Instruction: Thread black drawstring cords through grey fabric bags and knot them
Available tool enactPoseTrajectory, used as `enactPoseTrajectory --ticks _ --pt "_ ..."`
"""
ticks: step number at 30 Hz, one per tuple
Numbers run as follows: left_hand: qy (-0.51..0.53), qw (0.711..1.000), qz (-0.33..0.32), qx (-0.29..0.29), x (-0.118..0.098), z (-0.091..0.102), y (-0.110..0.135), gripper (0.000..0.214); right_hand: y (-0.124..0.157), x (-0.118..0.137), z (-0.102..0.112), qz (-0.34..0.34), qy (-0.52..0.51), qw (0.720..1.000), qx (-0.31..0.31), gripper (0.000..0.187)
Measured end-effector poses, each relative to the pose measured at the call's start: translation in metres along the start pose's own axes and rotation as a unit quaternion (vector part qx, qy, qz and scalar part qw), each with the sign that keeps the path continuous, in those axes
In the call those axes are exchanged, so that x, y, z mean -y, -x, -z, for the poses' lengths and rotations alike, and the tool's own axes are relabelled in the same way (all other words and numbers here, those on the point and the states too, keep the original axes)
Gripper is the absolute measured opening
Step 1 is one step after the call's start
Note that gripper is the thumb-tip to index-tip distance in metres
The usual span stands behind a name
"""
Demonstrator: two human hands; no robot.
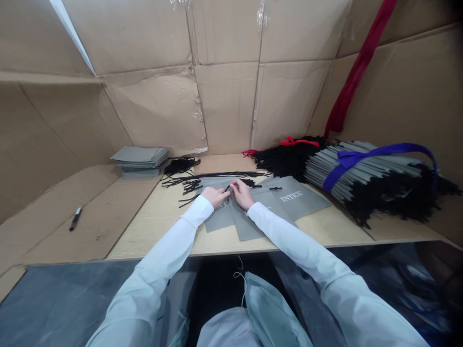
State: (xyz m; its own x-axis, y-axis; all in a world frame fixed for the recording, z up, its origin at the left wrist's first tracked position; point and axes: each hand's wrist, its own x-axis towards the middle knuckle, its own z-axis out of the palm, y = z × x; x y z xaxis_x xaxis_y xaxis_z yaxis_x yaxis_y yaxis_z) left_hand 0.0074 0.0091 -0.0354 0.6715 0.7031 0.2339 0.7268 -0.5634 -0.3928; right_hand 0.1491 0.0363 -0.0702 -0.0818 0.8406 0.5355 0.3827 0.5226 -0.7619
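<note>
My left hand point(215, 196) and my right hand point(242, 193) meet over the middle of the table, fingers pinched together. Between them is a short black cord point(227, 188) at the top of a grey pouch point(249, 231) printed with white letters. Other grey pouches overlap beneath my hands, and one pouch point(304, 197) to the right reads INTEX, with a black cord point(276, 188) at its upper edge. Loose black cords point(190, 185) lie left of and behind my left hand. My fingers hide part of the cord.
A stack of grey pouches point(141, 161) stands back left, beside a heap of black cords point(181, 165). At right lie a pouch bundle point(361, 168) tied with blue ribbon point(347, 161) and a black corded bundle point(289, 159). A marker point(75, 219) lies far left. Cardboard walls point(227, 106) enclose the table.
</note>
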Motion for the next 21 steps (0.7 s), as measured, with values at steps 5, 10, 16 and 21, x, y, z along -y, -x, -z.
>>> enactPoseTrajectory --ticks 5,10,16,21 --pt "0.0 1.0 0.011 -0.029 0.001 -0.005 -0.001 0.029 -0.002 -0.002 -0.002 -0.057 -0.189 0.98 0.017 0.017" --pt "0.002 1.0 0.009 -0.012 0.001 -0.005 -0.002 0.026 -0.006 0.004 0.003 -0.121 -0.263 0.957 0.033 0.021" --pt "0.013 1.0 0.014 0.001 0.0 0.0 -0.001 0.027 -0.007 0.009 0.009 -0.166 -0.265 0.95 0.024 0.022" --pt "0.019 0.999 0.025 0.01 -0.001 0.003 0.0 0.028 -0.008 0.003 0.01 -0.124 -0.223 0.967 0.009 0.016"
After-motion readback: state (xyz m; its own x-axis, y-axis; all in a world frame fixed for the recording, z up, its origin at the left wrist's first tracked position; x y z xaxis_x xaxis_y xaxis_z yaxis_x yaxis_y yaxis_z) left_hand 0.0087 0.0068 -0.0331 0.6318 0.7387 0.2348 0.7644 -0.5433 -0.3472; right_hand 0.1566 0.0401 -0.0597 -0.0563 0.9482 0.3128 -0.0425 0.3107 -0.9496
